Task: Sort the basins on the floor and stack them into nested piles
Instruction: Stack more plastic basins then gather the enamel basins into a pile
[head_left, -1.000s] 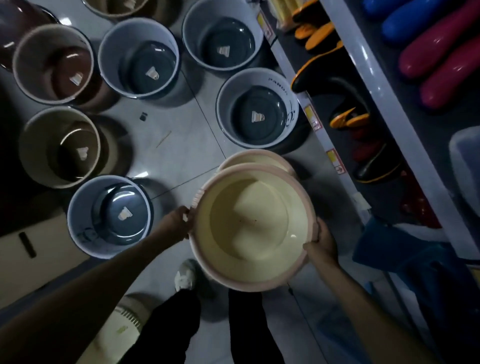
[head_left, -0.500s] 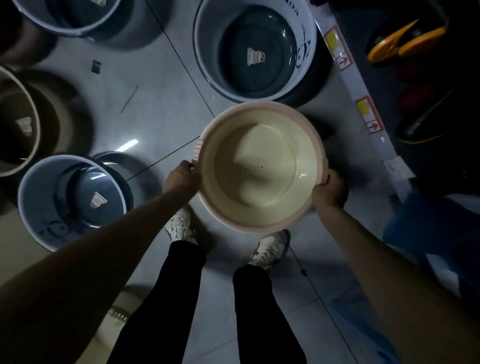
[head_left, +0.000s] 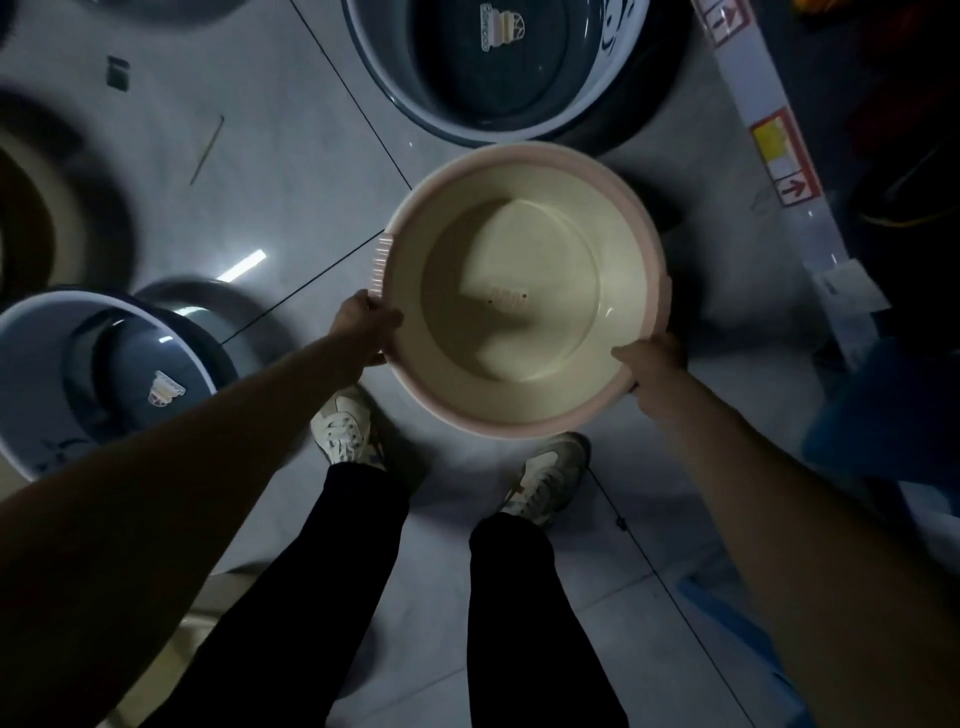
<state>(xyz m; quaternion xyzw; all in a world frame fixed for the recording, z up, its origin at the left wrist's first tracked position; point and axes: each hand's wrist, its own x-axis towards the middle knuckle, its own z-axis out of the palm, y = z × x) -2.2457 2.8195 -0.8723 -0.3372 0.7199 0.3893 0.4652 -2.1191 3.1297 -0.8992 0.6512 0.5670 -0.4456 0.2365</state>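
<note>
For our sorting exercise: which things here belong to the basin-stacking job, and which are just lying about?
Job: cream basin, gripped by left hand and right hand; dark basin ahead; blue basin at left.
Lying about: thin stick; dark scrap; shelf labels.

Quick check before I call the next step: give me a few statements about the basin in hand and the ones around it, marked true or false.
1. The left hand and the right hand both grip the rim of the cream basin. True.
2. The cream basin is turned upside down. False: its opening faces up towards the camera.
3. The blue-grey basin beyond it has a sticker on its inner bottom. True.
4. One hand rests on the basin at the left edge. False: that blue basin sits on the floor with no hand on it.
</note>
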